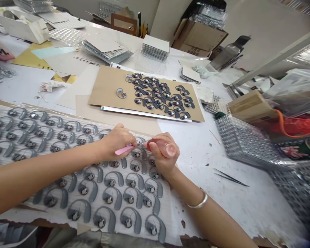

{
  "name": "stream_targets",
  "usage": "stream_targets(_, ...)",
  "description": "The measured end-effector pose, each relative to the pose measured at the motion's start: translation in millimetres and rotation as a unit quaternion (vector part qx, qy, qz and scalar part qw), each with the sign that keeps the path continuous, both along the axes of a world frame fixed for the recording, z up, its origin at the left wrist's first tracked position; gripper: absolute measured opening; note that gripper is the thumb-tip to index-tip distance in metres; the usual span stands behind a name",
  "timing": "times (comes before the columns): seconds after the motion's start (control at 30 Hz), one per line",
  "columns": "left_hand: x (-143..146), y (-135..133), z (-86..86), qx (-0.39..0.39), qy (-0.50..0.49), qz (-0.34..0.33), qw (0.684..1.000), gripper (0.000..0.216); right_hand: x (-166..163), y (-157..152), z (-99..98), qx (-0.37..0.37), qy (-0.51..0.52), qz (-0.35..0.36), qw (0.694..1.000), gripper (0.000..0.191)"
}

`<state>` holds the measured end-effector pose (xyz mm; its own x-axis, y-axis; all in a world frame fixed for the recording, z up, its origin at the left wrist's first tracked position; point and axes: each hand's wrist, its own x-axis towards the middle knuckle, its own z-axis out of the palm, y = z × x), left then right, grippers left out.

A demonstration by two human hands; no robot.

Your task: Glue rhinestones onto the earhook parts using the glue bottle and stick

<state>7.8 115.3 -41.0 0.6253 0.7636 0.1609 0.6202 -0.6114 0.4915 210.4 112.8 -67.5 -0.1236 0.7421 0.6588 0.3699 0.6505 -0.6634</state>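
Observation:
My left hand [121, 142] is closed on a pink flat-handled tool [124, 150]; the tool's tip is hidden by my fingers. My right hand [165, 156] wraps round a small reddish squeeze bottle [164, 146], its nozzle end pointing left toward the left fingertips. Between the two hands lies a grey ear-hook earphone piece [138, 142] with a shiny faceted stud. Both hands are over a pale foam sheet [174, 220] that carries rows of similar grey ear-hook pieces [131, 219]. I cannot tell whether the nozzle touches the piece.
Beyond my hands, a brown cardboard sheet [105, 82] bears dark ear-hook pieces [158, 94] and two lighter ones. Black tweezers [231, 177] lie to the right. Stacked clear trays [244, 137] and a red bag [299, 125] line the right side. A white box [23, 29] stands back left.

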Motion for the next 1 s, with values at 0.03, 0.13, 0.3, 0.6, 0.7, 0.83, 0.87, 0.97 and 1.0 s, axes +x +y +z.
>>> stream_targets(0.03,0.2,0.5,1.5,-0.01,-0.001,-0.001,1.0,0.011,-0.3,-0.1,0.7,0.005,-0.002,0.001,1.0,0.008)
stream_targets(0.13,1.0,2.0,4.9,-0.034,-0.008,0.002,0.999,0.01,-0.9,0.1,2.3,0.014,-0.005,0.008,1.0,0.008)
stream_targets(0.3,0.9,4.4,5.9,-0.046,-0.01,-0.001,0.999,0.01,-1.2,0.7,2.1,0.016,-0.004,0.011,1.0,0.008)
stream_targets(0.6,-1.7,9.2,0.1,-0.029,-0.046,0.007,0.999,0.008,2.6,-2.3,-0.7,-0.004,0.033,0.011,0.999,0.011)
stream_targets(0.7,-2.1,9.8,-0.9,-0.026,-0.047,0.006,0.999,0.008,3.0,-2.3,-2.0,-0.011,0.03,0.014,0.999,0.012)
stream_targets(0.83,-2.5,9.1,-1.1,-0.033,-0.053,0.01,0.998,0.008,1.9,-1.0,-3.1,-0.011,0.025,0.019,0.999,0.013)
stream_targets(0.87,-2.4,8.9,-1.0,-0.031,-0.053,0.011,0.998,0.008,1.6,-0.7,-3.0,-0.007,0.022,0.018,1.0,0.013)
stream_targets(0.97,-2.3,8.8,-0.8,-0.025,-0.052,0.011,0.998,0.009,0.9,-0.3,-1.8,0.004,0.013,0.011,1.0,0.012)
stream_targets(1.0,-2.4,8.9,-0.9,-0.024,-0.053,0.011,0.998,0.009,0.8,-0.3,-1.3,0.007,0.011,0.009,1.0,0.012)
